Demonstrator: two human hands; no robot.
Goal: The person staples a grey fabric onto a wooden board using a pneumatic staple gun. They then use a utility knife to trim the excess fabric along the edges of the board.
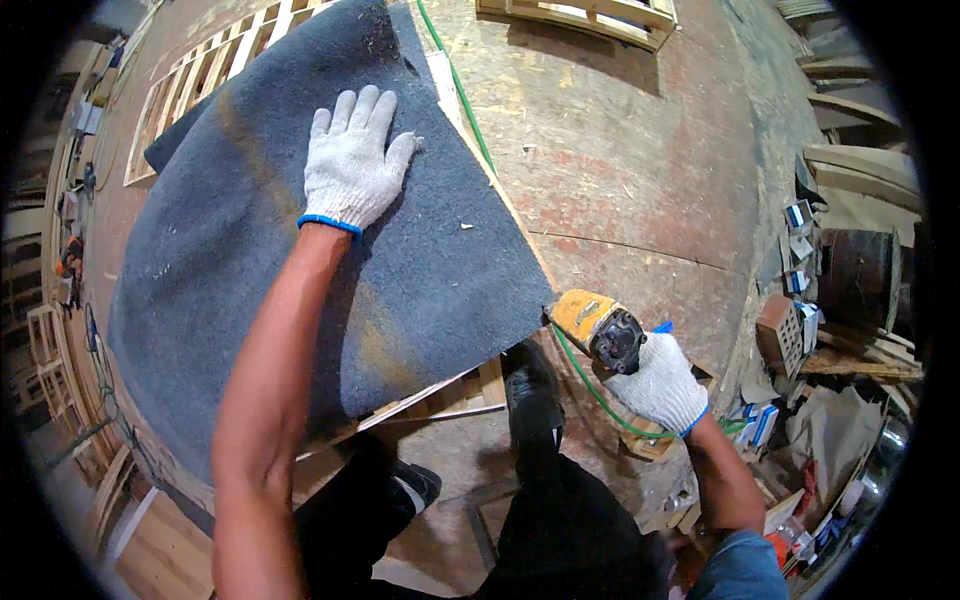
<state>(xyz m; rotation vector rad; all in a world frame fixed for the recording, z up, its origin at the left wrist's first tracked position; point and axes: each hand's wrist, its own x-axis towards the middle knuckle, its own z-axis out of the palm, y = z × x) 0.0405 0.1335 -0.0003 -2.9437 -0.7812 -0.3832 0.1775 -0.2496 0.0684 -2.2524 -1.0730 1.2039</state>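
A large sheet of dark blue-grey felt (450, 270), marked with yellowish streaks, covers a wooden frame (485, 385) whose slats show under its near edge. My left hand (353, 160), in a white knit glove with a blue cuff, lies flat on the felt with fingers spread. My right hand (660, 385), gloved the same way, is wrapped around a yellow and black pneumatic staple gun (590, 318). The gun's nose meets the felt's right corner. A green air hose (590, 385) runs below the gun toward my right wrist.
Slatted wooden frames (200, 75) lie at the far left, and another wooden frame (600, 18) stands at the back. Along the right are a perforated brick (782, 335), small boxes and wood scraps. My shoes (532, 390) are by the frame's near edge.
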